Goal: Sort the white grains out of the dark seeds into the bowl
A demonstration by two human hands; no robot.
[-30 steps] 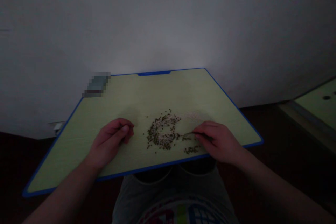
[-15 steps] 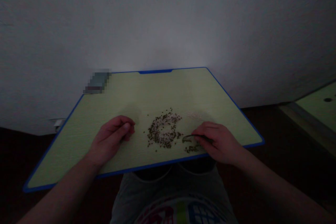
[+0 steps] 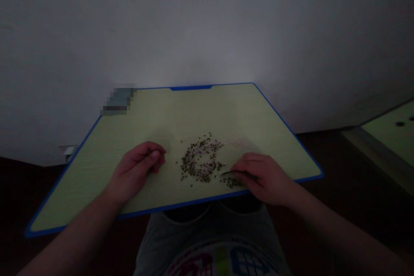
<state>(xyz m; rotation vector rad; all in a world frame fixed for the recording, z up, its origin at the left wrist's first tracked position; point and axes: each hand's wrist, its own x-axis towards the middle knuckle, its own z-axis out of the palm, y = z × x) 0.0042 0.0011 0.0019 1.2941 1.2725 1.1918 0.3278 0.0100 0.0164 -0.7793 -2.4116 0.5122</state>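
A thin, dark, spoon-like utensil (image 3: 228, 173) is pinched in my right hand (image 3: 263, 177). Its tip lies low over a small group of dark green beans (image 3: 230, 181) near the table's front edge. Left of it spreads a ring-shaped pile of pale grains mixed with dark beans (image 3: 199, 161). A thin patch of pale grains (image 3: 241, 142) lies just beyond my right hand. My left hand (image 3: 140, 170) rests left of the pile, fingers curled and thumb against them, with nothing seen in it.
The pale green table (image 3: 181, 114) has a blue rim and stands against a grey wall (image 3: 207, 30). A blurred flat object (image 3: 119, 100) sits at its far left corner. A pale board with dark holes (image 3: 394, 123) is at the right.
My right hand has moved slightly toward me and left, bringing the utensil from beside the mixed pile down to the small bean group. My left hand stays in place.
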